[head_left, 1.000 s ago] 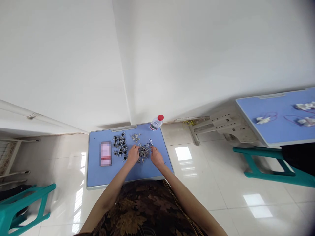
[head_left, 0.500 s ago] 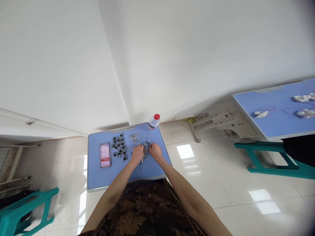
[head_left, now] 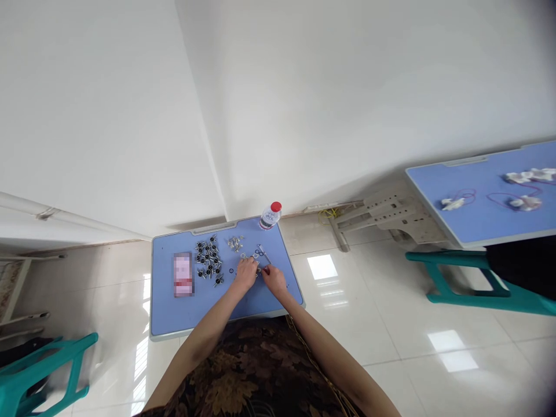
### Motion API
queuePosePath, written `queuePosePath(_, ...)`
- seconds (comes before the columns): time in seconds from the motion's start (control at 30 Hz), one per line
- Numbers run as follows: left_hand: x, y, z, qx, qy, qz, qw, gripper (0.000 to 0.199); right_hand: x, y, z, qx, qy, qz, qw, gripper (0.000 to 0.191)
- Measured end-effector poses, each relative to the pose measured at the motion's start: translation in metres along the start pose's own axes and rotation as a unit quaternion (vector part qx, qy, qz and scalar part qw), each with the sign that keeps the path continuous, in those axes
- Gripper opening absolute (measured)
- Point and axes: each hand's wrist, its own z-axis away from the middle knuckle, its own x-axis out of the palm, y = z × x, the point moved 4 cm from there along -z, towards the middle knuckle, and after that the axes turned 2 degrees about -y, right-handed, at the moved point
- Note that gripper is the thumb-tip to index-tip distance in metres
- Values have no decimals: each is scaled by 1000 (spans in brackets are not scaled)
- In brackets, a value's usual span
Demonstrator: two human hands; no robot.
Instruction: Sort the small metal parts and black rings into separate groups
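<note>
Fingers curled, a left hand (head_left: 247, 272) and a right hand (head_left: 274, 280) close in on small rings (head_left: 258, 252) in the right half of the tabletop (head_left: 167, 318), midway between its near and far edges — whether either hand grips one is impossible to make out. The rings look light, probably stiff, apt to scatter, and best pinched by the rim — though the left hand hides some pieces beneath it.
</note>
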Motion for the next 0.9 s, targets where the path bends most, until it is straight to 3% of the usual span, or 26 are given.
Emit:
queuePosePath(0.27, -14, -32, 10, -123, 73, 231, 962, 11, 3, -9, -12, 16, 10, -127, 992, 19)
queuePosePath(0.4, -31, -59, 17, -183, 138, 233, 945, 13, 1, -26, -27, 23, -3, -133, 991, 21)
queuePosePath(0.57, -49, -86, 14, -251, 143, 196, 937, 15, -4, -52, -56, 49, -29, -108, 993, 18)
queuePosePath(0.73, -51, -91, 8, -249, 143, 160, 945, 17, -3, -67, -75, 65, -58, -73, 994, 16)
queuePosePath(0.9, -41, -84, 9, -210, 147, 230, 939, 24, -2, -75, -74, 26, -55, -96, 993, 19)
